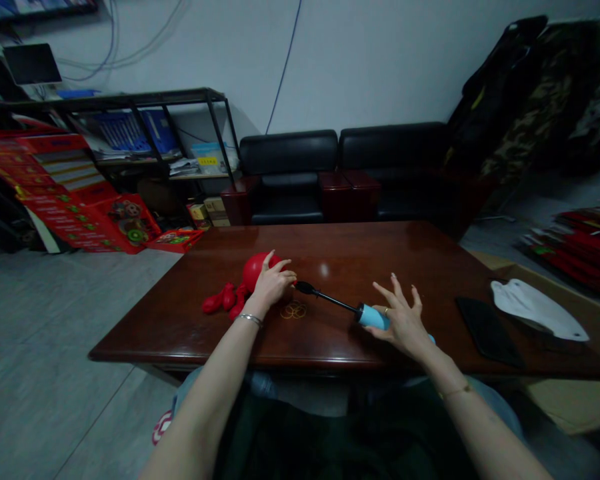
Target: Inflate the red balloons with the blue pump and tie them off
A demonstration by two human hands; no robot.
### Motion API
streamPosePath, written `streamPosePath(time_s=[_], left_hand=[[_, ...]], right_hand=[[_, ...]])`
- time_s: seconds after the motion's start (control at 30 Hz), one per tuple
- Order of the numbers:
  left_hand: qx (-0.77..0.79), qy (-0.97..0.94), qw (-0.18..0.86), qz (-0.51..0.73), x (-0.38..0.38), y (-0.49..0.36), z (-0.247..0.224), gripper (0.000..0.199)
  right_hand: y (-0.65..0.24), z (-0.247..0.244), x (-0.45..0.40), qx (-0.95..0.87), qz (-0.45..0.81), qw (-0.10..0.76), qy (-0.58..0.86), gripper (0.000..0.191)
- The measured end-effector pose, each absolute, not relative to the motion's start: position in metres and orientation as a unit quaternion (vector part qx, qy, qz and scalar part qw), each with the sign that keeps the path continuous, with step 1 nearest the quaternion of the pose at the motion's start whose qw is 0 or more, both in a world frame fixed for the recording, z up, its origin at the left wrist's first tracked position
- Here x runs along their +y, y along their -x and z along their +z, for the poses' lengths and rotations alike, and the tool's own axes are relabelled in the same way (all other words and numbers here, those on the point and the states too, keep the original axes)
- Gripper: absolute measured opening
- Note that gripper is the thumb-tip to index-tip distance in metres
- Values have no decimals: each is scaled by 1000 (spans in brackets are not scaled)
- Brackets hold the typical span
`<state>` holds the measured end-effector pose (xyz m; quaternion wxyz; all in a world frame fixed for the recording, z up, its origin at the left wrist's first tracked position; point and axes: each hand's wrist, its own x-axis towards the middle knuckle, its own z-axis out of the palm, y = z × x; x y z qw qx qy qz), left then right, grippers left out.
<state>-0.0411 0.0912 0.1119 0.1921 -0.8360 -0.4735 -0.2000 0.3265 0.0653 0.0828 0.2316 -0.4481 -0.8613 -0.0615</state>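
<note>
A partly inflated red balloon rests on the brown table. My left hand pinches its neck at the black nozzle of a balloon pump. The pump has a light blue barrel with a thin black rod drawn out of it toward the left. Thumb and a finger of my right hand grip that barrel, while the other fingers spread upward. Several limp red balloons lie left of my left wrist. Beside my left hand, thin yellowish rubber bands lie on the tabletop.
The wooden table reaches toward two black armchairs by the wall. On its right side lie a dark flat object and a white sheet-like piece. Red boxes are stacked at the left, near a metal shelf.
</note>
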Motion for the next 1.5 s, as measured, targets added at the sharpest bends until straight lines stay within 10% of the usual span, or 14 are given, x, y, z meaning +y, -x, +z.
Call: streamPosePath(time_s=[1.5], left_hand=[[-412,881,171,-160,78,6,111,24]], right_hand=[[-286,82,43,-868,-17,253,426,21]])
